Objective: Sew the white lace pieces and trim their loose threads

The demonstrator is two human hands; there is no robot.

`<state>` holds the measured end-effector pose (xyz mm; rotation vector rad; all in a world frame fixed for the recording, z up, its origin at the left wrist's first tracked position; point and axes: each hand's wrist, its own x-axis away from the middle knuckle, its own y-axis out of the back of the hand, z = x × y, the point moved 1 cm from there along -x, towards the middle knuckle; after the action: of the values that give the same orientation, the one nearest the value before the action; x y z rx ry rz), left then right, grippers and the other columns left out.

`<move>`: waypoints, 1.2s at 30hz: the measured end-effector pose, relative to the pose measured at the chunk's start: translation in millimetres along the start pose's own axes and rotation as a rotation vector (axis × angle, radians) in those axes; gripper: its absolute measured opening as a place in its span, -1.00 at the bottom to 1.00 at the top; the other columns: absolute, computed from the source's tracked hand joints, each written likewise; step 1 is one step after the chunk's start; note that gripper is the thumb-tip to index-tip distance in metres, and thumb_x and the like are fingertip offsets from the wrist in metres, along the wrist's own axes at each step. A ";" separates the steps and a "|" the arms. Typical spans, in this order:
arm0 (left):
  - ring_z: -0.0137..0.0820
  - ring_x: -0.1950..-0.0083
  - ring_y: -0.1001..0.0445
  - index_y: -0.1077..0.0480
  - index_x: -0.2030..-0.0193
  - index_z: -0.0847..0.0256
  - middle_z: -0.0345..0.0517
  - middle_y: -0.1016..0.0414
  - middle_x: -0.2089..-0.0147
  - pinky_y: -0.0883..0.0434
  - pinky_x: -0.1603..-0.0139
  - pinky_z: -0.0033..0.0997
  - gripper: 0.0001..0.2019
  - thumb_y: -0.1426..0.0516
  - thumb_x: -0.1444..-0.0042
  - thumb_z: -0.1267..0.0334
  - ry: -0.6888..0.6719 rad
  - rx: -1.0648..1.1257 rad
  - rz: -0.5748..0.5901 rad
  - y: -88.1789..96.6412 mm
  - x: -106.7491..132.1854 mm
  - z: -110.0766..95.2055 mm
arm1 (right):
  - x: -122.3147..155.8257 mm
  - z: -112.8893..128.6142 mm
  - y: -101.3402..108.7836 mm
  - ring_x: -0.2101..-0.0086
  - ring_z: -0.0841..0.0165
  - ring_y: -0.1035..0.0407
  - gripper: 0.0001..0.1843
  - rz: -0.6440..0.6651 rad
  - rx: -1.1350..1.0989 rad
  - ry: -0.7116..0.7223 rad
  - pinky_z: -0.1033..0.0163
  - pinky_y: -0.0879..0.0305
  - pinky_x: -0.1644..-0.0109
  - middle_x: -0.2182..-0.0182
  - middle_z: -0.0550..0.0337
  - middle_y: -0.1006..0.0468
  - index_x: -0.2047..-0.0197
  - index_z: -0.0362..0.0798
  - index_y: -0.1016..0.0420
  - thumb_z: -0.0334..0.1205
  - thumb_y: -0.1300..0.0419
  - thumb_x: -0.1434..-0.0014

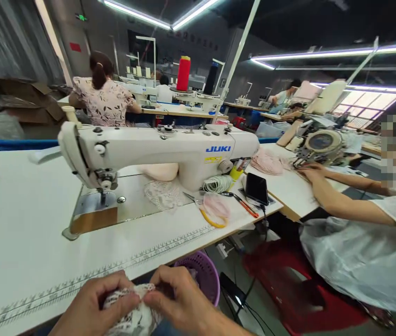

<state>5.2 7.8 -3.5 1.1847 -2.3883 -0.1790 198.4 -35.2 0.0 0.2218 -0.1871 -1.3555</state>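
Observation:
At the bottom edge of the head view, my left hand (94, 305) and my right hand (180, 296) are both closed around a small bunched piece of white lace fabric (133, 310). They hold it just in front of the near edge of the white sewing table (26, 233), below a printed ruler strip (142, 256). A white JUKI sewing machine (170, 151) stands on the table beyond my hands, its needle end at the left.
Lace pieces (164, 193), scissors (198, 205), a pink elastic loop (217, 207), cord (217, 183) and a black phone (256, 189) lie by the machine. A purple basket (203, 273) sits under the table edge. A person in white (358, 233) works at right; others sit behind.

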 end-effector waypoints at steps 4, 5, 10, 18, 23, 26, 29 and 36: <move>-0.33 0.37 -0.30 -0.47 0.44 0.22 -0.22 -0.33 0.46 -0.23 0.34 -0.43 -0.60 -0.12 0.00 -0.12 -0.025 -0.024 -0.015 33.3 2.8 -8.7 | -12.7 21.0 -18.7 0.56 0.53 -0.13 -0.85 0.028 -0.026 -0.047 0.44 -0.04 0.49 0.62 0.35 -0.27 0.46 -0.13 -0.35 -0.28 -0.20 -0.08; -0.32 0.36 -0.31 -0.47 0.43 0.23 -0.22 -0.34 0.45 -0.23 0.33 -0.43 -0.61 -0.11 0.00 -0.10 -0.049 -0.047 -0.014 43.4 1.5 -10.8 | -18.3 23.8 -24.5 0.57 0.53 -0.14 -0.86 0.025 -0.021 -0.060 0.44 -0.04 0.50 0.62 0.35 -0.27 0.46 -0.13 -0.35 -0.28 -0.20 -0.08; -0.29 0.34 -0.35 -0.46 0.49 0.22 -0.21 -0.40 0.48 -0.23 0.33 -0.43 -0.73 -0.10 0.08 0.05 -0.145 -0.323 -0.010 111.8 -20.7 -25.0 | -69.4 31.5 -52.1 0.65 0.54 -0.21 -0.89 0.090 0.147 -0.060 0.48 -0.11 0.56 0.65 0.36 -0.35 0.41 -0.11 -0.34 -0.30 -0.15 -0.15; -0.26 0.38 -0.39 -0.44 0.49 0.23 -0.23 -0.40 0.53 -0.17 0.46 -0.45 -0.83 -0.13 0.22 0.19 -0.050 -0.448 -0.051 181.1 -94.1 -24.2 | -152.2 23.9 -39.1 0.44 0.37 -0.34 -0.84 -0.073 0.588 0.253 0.29 -0.22 0.28 0.44 0.15 -0.49 0.32 -0.11 -0.39 -0.37 0.01 -0.23; -0.26 0.34 -0.42 -0.46 0.44 0.19 -0.23 -0.43 0.46 -0.19 0.46 -0.46 -0.82 -0.13 0.18 0.17 -0.010 -0.459 -0.029 179.2 -113.3 -15.6 | -168.9 22.1 -25.3 0.16 0.37 -0.39 -0.75 0.088 0.827 0.714 0.33 -0.29 0.20 0.07 0.09 -0.48 0.00 -0.04 -0.35 -0.36 0.05 -0.31; -0.22 0.28 -0.43 -0.47 0.45 0.18 -0.20 -0.46 0.42 -0.22 0.41 -0.43 -0.84 -0.14 0.18 0.19 -0.014 -0.484 0.004 177.9 -118.4 -20.0 | -176.2 23.2 -23.7 0.08 0.37 -0.36 -0.76 0.113 0.949 0.876 0.31 -0.28 0.27 0.06 0.16 -0.51 0.01 -0.07 -0.35 -0.38 0.05 -0.33; -0.21 0.30 -0.43 -0.47 0.47 0.17 -0.18 -0.46 0.41 -0.20 0.44 -0.42 -0.86 -0.14 0.19 0.21 -0.023 -0.514 0.013 178.9 -124.1 -24.6 | -180.0 19.6 -23.7 0.12 0.37 -0.35 -0.79 0.102 0.999 0.923 0.26 -0.18 0.40 0.13 0.21 -0.54 0.05 -0.09 -0.38 -0.36 0.03 -0.33; -0.22 0.42 -0.39 -0.35 0.57 0.16 -0.17 -0.40 0.53 -0.16 0.46 -0.36 -0.93 -0.10 0.13 0.31 -0.098 -0.598 -0.235 200.0 -132.9 -22.4 | -181.6 7.2 -25.4 0.30 0.39 -0.33 -0.79 0.000 1.010 0.947 0.25 -0.10 0.43 0.18 0.18 -0.55 0.11 -0.06 -0.42 -0.28 0.03 -0.35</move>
<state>-59.3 237.3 32.8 1.1629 -2.0358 -0.9696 135.4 137.1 -0.7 1.6575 -0.0505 -0.9246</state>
